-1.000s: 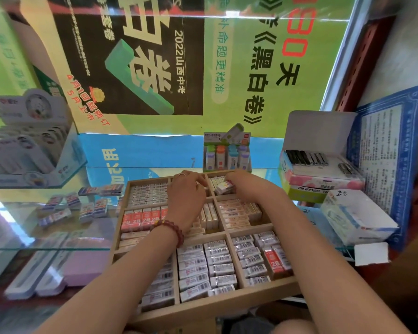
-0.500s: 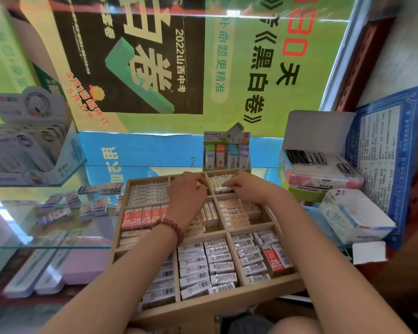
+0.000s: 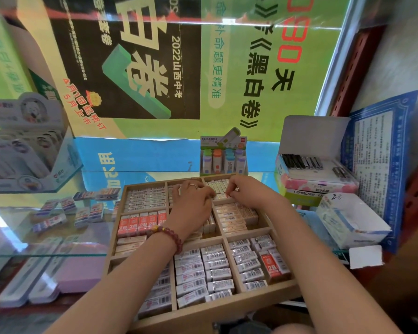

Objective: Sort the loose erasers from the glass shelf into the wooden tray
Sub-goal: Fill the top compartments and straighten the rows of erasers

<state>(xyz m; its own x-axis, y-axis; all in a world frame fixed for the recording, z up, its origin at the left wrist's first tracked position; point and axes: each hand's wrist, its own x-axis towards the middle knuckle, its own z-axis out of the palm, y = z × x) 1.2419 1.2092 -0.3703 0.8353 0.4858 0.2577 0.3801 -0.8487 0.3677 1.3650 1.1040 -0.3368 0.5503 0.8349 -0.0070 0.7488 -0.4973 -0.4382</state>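
The wooden tray [image 3: 227,307] sits in the middle, its compartments packed with wrapped erasers. Both hands are over its far row. My right hand [image 3: 249,192] pinches a white eraser [image 3: 222,196] at the near end of the row standing in the far right compartment [image 3: 219,185]. My left hand [image 3: 193,203], with a ring and a red bead bracelet, lies over the far middle compartment, and its bent fingertips rest against the same row. Several loose erasers [image 3: 65,213] lie scattered on the glass shelf [image 3: 46,237] to the left of the tray.
A display box of correction tapes [image 3: 27,153] stands at the left. A small box of coloured items [image 3: 223,157] is behind the tray. Stacked boxes [image 3: 316,174] and an open white carton [image 3: 350,220] crowd the right. Flat packs [image 3: 34,280] lie under the glass.
My right hand has lowered the eraser it carried into the far right compartment. My left hand has shifted slightly right toward that row.
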